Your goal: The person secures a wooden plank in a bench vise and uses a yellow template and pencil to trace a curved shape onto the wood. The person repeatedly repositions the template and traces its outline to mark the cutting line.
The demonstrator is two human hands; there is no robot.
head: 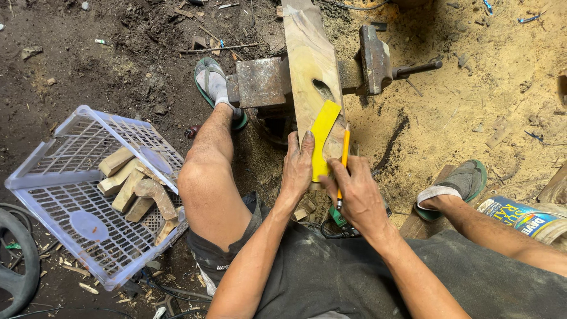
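- The wooden plank (311, 65) stands clamped in the rusty metal vise (266, 81), running from the top of the view down toward the person's lap.
- The left hand (297, 168) lies flat on the near end of the plank, fingers spread and pressing down the left edge of the yellow template (322, 139).
- The template lies on the plank just below a dark oval hole in the wood, its upper end tilted to the right.
- The right hand (357, 198) pinches a yellow pencil (344, 156), which runs right along the template's right edge with its tip on the wood.
- To the left, on the dirt floor, a white plastic basket (56, 177) holds several cut wooden pieces (133, 186).
- A paint can (522, 217) lies on its side by the right foot, on sawdust.
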